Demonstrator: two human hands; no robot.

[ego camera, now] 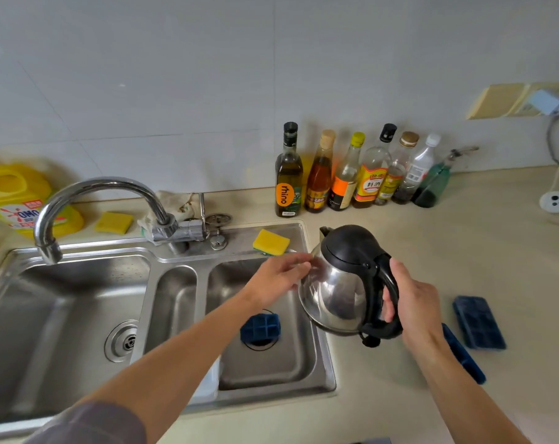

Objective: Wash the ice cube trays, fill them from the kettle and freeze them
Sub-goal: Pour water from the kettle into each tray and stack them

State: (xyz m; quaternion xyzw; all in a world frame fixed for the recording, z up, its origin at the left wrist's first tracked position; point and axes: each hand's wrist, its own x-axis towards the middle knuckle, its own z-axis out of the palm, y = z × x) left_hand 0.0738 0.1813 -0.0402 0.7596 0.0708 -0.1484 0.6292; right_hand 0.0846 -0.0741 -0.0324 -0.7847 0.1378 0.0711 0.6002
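kettle (335, 293) tilted, spout up-left toward wall (175, 91). right grip (412, 302) curled round its handle; left grip (278, 277) loosely spread, touching its side.

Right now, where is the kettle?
Head view, right of centre: the kettle is held above the sink's right rim, right hand gripping its handle, left hand touching its side.

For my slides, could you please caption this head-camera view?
Right hand grips the kettle handle, left hand touches its body; a blue ice tray lies in the sink.
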